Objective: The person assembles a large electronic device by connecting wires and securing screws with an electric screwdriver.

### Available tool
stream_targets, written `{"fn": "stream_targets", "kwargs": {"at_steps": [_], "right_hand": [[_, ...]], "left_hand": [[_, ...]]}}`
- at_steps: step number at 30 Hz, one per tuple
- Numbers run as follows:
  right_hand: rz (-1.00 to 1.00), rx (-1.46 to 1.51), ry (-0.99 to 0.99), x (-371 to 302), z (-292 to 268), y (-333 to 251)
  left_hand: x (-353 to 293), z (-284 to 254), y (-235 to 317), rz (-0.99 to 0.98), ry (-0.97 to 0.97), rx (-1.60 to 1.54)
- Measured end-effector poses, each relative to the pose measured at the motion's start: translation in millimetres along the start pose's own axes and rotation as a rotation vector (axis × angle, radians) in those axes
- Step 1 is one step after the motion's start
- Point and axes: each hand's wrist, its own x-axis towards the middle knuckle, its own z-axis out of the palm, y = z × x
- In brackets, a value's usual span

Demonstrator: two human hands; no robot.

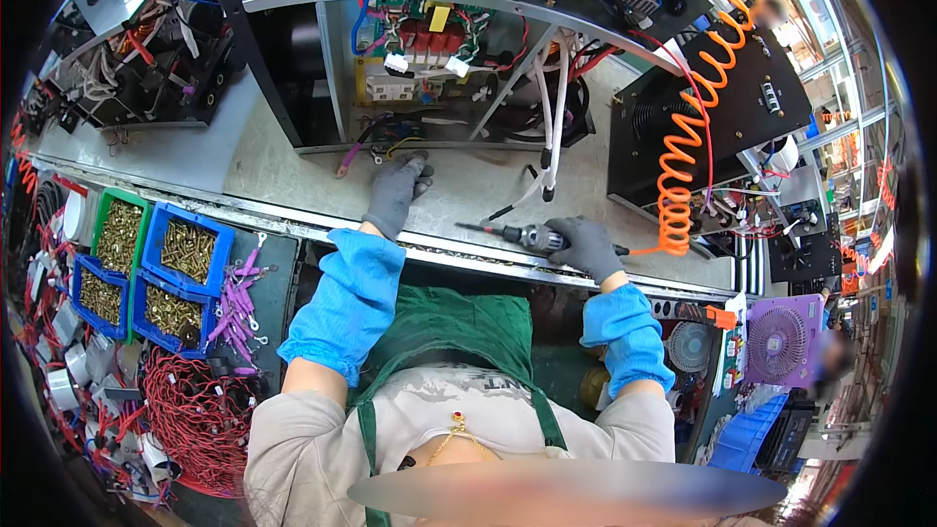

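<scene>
My right hand, in a grey glove, is wrapped round an air screwdriver whose long bit points left over the metal bench edge. An orange coiled hose runs to the tool's rear. My left hand, gloved in grey too, lies on the bench at the front edge of an open metal cabinet. Its fingers are curled, and what they hold, if anything, is hidden. Just left of them are a purple-sleeved cable end and a ring terminal. Inside the cabinet sits a circuit board with red parts.
White cables hang from the cabinet onto the bench. A black-panelled unit stands right, another wired unit left. Blue bins of brass-coloured screws, purple-sleeved cables and red wire bundles lie at left.
</scene>
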Motion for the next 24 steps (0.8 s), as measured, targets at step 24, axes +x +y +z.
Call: {"fn": "stream_targets", "kwargs": {"at_steps": [24], "right_hand": [[-0.340,0.265,0.936,200.3,-73.5,-27.0]], "left_hand": [[75.2,71.8,54.2,1.336,0.107,1.299]]}}
